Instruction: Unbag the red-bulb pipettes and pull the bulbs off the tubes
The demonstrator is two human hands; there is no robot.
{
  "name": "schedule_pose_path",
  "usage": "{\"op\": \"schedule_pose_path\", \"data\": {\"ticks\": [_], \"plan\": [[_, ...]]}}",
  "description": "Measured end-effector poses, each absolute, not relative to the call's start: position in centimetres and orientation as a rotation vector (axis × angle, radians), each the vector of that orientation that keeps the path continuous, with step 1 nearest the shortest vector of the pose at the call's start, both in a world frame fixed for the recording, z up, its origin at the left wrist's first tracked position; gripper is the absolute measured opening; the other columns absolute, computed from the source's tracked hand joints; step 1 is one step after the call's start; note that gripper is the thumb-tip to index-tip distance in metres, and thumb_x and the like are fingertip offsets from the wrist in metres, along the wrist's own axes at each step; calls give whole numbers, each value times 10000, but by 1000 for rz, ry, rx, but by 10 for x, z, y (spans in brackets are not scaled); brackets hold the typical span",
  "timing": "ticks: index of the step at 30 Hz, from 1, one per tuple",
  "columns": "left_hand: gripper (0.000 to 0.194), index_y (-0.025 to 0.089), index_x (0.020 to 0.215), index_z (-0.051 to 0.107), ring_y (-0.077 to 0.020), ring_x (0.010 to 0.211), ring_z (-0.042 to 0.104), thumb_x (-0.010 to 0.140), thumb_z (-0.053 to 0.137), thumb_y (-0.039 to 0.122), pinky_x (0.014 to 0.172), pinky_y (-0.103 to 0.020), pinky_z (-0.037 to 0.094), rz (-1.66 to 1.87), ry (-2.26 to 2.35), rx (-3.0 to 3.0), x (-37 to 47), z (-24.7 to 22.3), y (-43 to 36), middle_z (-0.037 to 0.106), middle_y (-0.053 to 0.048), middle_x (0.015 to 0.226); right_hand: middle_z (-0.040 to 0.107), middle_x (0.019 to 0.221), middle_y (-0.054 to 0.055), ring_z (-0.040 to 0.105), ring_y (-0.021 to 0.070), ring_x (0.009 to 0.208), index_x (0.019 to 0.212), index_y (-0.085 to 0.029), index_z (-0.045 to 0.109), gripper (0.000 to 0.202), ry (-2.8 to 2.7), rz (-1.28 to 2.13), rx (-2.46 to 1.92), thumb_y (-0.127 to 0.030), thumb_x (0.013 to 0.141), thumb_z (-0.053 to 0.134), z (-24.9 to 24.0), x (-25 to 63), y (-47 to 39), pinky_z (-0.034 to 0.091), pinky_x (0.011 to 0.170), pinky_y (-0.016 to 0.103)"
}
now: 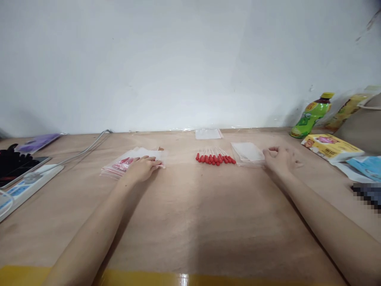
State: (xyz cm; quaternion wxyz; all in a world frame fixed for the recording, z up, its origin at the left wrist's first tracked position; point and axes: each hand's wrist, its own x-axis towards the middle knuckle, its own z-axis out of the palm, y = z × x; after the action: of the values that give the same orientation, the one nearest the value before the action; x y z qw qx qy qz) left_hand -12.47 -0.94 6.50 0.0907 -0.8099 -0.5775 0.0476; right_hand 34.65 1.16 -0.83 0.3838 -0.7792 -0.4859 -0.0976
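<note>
My left hand (141, 168) lies with fingers spread on a pile of clear zip bags (114, 169), some with red items inside. At the right, my right hand (279, 159) touches or hovers by the edge of a stack of clear bags with white inside (245, 153); its thumb and index finger come close together, the other fingers are blurred, and whether it holds a bag edge is not clear. Between the hands lies a row of thin white sticks with red tips (214, 159), tips toward me.
Behind the sticks lies a single clear bag (208, 134). A green bottle (312, 115), a yellow pack (331, 147) and a blue packet (367, 167) are at the right. A power strip (29, 188), cable (86, 150) and black item (14, 163) are at the left.
</note>
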Motion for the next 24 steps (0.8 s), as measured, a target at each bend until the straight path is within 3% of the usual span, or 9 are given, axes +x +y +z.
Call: {"op": "schedule_pose_path", "data": {"ticks": [7,12,19,24], "plan": [[470,251,1207,509,-220,1214,402,892,223,451,990,-374,311,48,-1627,-2658,-100,60,-18,473,-61,1295,504,1033,116,406,281,979,876,-175,591,278,-1306,-557,-1818,-391,788,439,0,297,-10,183,838,478],[428,288,1144,561,-224,1143,462,894,249,441,958,-377,351,-74,-1437,-2897,-61,58,-46,541,-32,1205,551,954,88,459,246,915,812,-190,605,208,-1530,-612,-1626,-348,779,474,3,274,-25,164,860,462],[395,238,1217,479,-278,1133,405,872,360,390,920,-452,337,-448,-1337,-2861,-12,25,-90,475,-88,1255,579,848,41,504,200,824,803,-220,610,166,-1984,-308,-1167,-362,738,555,3,230,-53,188,871,424],[493,202,1221,415,-255,1129,407,777,525,388,933,-419,332,-803,-1431,-2824,-10,15,-95,476,-100,1223,539,945,59,505,201,858,1012,-219,568,442,-2304,-24,-824,-502,673,597,8,206,-71,251,822,382]]}}
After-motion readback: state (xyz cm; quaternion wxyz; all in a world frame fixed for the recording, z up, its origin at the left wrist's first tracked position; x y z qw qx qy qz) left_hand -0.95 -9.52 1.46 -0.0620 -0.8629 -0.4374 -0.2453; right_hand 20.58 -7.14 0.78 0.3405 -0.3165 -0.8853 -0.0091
